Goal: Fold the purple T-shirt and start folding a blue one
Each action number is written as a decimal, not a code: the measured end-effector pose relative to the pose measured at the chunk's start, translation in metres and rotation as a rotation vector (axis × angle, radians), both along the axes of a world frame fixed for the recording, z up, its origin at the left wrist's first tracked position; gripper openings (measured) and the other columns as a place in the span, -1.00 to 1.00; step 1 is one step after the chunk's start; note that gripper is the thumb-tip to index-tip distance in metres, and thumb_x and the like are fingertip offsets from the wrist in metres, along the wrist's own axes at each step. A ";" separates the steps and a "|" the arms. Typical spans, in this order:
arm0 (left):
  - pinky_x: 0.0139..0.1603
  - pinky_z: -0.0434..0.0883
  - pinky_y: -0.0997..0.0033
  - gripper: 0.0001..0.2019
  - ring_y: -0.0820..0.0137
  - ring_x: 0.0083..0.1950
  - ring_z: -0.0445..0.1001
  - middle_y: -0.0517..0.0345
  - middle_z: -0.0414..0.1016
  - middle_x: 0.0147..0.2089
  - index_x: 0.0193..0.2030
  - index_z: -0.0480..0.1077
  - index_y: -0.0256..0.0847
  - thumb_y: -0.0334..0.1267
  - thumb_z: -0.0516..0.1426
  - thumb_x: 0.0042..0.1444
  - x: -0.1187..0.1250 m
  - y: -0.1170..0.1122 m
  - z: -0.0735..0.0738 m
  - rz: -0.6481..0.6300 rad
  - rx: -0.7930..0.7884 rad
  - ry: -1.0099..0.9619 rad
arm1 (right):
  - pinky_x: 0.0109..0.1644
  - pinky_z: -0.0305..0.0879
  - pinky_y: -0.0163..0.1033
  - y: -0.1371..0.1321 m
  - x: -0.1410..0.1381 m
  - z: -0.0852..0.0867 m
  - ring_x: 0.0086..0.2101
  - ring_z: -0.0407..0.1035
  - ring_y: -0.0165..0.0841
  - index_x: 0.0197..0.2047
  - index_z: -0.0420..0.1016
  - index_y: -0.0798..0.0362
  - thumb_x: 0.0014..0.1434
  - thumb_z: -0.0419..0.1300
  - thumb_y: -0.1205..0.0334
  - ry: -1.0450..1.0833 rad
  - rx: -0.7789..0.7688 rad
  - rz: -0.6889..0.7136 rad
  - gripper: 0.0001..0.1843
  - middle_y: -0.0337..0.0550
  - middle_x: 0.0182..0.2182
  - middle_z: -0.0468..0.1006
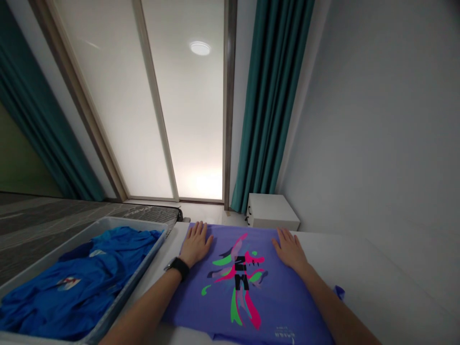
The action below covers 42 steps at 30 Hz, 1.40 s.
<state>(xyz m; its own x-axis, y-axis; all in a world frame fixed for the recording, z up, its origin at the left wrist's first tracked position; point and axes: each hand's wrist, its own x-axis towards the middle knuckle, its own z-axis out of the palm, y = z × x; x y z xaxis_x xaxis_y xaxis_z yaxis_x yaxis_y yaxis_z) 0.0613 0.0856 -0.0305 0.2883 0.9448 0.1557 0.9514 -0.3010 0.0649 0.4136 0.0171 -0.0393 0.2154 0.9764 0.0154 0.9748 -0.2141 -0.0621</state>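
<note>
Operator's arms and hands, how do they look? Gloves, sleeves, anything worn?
Left hand and right hand are both ungloved. Left forearm and right forearm are bare as far as they show, with no sleeves or cables. The left wrist wears a watch with a black band and a silvery-edged case; nothing shows on the right wrist.

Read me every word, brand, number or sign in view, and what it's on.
None reads clearly.
Purple cloth, white lettering near the bottom: too small and blurred.
Purple cloth, black marks amid the print: too stylised to make out.
Blue clothes, patches: too blurred to read.
</note>
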 end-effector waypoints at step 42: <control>0.40 0.01 0.01 -0.40 0.11 0.46 0.02 -0.06 0.05 0.46 0.41 0.12 -0.15 0.09 -0.10 0.33 0.004 -0.068 0.003 -0.326 -0.060 0.008 | 0.42 -0.38 0.07 -0.072 -0.075 0.011 0.39 -0.29 -0.23 0.45 -0.06 -0.01 0.37 -0.25 -0.14 0.140 -0.076 0.331 -0.31 -0.11 0.44 -0.14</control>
<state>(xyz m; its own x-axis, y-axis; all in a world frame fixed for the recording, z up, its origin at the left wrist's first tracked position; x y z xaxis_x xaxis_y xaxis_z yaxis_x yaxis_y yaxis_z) 0.0655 0.0174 -0.0271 0.5781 0.8100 0.0989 0.8060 -0.5857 0.0853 0.3382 -0.0544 -0.0279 -0.1179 0.9907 -0.0674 0.9752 0.1027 -0.1959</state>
